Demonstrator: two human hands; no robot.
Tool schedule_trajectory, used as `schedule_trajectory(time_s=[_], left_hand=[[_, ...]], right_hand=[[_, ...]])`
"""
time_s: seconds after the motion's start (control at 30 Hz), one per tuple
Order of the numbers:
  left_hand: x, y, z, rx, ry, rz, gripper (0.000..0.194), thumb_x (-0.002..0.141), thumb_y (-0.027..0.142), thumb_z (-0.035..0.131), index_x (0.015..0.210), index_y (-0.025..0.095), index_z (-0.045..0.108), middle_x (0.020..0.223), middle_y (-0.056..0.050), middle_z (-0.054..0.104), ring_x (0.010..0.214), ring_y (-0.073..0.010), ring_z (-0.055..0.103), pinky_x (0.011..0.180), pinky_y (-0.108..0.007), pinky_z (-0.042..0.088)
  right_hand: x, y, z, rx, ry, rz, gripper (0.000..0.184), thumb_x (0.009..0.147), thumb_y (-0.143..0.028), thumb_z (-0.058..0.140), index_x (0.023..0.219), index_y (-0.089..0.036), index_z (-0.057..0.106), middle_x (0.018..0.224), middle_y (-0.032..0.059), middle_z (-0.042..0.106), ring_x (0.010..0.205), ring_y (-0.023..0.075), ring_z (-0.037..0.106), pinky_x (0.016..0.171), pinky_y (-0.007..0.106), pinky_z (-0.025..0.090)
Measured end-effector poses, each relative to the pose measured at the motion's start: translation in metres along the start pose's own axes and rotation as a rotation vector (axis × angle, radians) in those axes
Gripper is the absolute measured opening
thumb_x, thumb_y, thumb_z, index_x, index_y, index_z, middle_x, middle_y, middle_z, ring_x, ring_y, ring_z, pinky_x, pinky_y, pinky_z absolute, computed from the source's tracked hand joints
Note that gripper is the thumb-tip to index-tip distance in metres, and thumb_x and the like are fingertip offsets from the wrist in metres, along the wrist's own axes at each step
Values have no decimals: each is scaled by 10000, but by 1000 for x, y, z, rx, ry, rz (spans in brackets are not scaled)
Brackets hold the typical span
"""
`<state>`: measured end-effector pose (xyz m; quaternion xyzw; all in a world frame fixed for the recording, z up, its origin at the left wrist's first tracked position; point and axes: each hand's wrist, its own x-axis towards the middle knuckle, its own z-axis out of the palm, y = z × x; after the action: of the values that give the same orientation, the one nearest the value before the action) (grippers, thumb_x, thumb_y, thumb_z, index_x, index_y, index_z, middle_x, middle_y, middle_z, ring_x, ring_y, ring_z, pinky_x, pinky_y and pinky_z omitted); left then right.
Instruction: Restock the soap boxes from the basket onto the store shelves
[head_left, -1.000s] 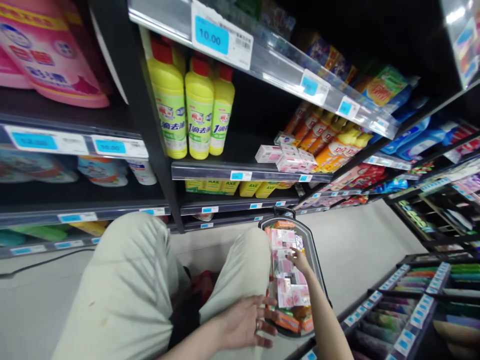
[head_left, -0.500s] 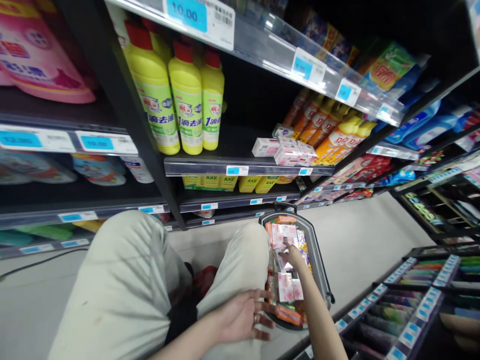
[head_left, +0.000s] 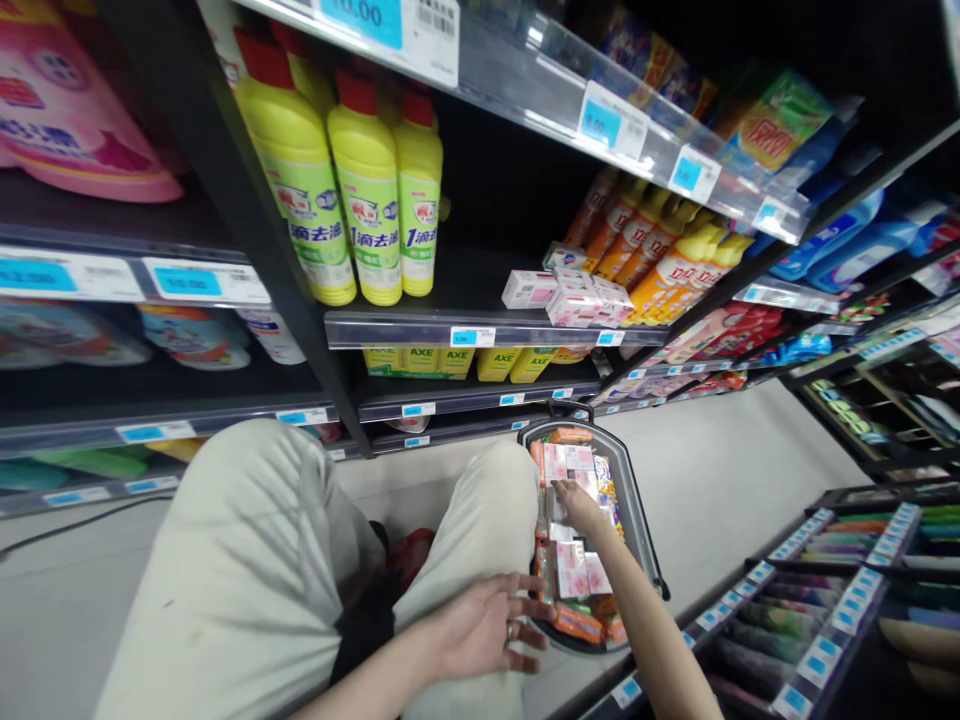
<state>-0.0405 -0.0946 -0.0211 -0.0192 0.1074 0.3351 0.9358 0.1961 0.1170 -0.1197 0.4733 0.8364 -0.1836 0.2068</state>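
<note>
My right hand (head_left: 581,508) reaches down into a grey shopping basket (head_left: 639,520) on the floor. Its fingers are curled in at a small pink-and-white box (head_left: 556,510), which the hand partly covers. Other pink-and-white boxes (head_left: 576,568) lie around it, with orange packs (head_left: 577,622) at the basket's near end and a blue-and-yellow pack (head_left: 604,478) along the right side. Over the near left rim, my left hand (head_left: 487,630) hovers with its fingers spread and a ring on one of them, holding nothing.
Several pink-and-white boxes (head_left: 574,300) sit at the shelf edge, between yellow red-capped bottles (head_left: 364,200) and orange bottles (head_left: 667,275). My knees (head_left: 480,530) are bent left of the basket. A lower rack of packets (head_left: 780,600) stands at right; a cable (head_left: 82,525) crosses the floor at left.
My right hand has shifted slightly left within the basket, and its spread fingers have drawn together at a box. The left hand has hardly moved.
</note>
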Motion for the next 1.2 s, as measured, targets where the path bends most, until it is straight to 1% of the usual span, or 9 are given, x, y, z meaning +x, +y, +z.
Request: schedule_trajectory(time_s=[0.17,0.27,0.37,0.57,0.8,1.0,1.07,1.13,1.2], left_hand=[[1,-1,-1,-15,-12,4,393,888,359,529,1203,123,535,1154,-115,537,941,-231,565,881,-417,404],[2,-1,-3,-25,-6,0,433,848,367,591,1199,118,540,1157,-122,538,943,-246,569,879,-435,406],[4,-1,-4,-24,10,0,475,813,381,633,1198,118,545,1159,-126,538,931,-247,571,867,-435,413],[3,0,2,-14,67,-10,520,760,397,691,1176,122,543,1140,-121,545,912,-243,568,852,-430,417],[3,0,0,0,55,-10,525,763,394,685,1185,123,529,1140,-117,536,922,-242,566,865,-431,405],[2,-1,-1,5,16,-3,430,851,370,587,1198,126,524,1168,-119,525,945,-237,563,891,-436,387],[2,-1,-1,10,16,4,431,853,370,585,1201,124,520,1168,-119,523,943,-236,561,891,-434,384],[3,-1,-1,2,28,6,461,830,382,614,1200,124,520,1164,-120,521,934,-239,561,882,-434,389],[3,-1,-1,-9,38,4,491,801,389,647,1195,124,522,1160,-124,522,923,-243,562,869,-434,398]], right_hand=[[-11,12,10,74,-26,-20,825,539,-46,763,1321,-148,521,1290,147,557,1165,259,535,997,343,422],[-14,19,17,153,32,47,605,705,-138,691,1296,-144,561,1243,137,595,1136,240,552,988,343,425],[-16,21,20,204,93,71,472,796,-120,576,1267,-148,593,1196,130,627,1128,228,560,992,347,414],[-22,18,23,150,74,69,433,810,-119,548,1234,-162,624,1161,120,646,1106,227,574,977,335,415],[-30,11,28,128,104,95,438,820,-135,540,1250,-176,618,1165,104,652,1095,235,569,962,326,426],[-38,7,19,171,170,127,449,809,-147,558,1254,-175,608,1249,117,612,1170,241,541,1006,332,399],[-53,4,14,198,319,220,420,853,-247,540,1259,-149,590,1270,143,591,1177,258,534,1002,345,400],[-75,-4,13,218,476,410,467,899,-406,478,1259,-119,560,1226,179,599,1127,285,554,956,374,423],[-99,-19,21,175,516,623,597,880,-560,446,1242,-95,539,1195,222,591,1104,346,549,913,443,432]])
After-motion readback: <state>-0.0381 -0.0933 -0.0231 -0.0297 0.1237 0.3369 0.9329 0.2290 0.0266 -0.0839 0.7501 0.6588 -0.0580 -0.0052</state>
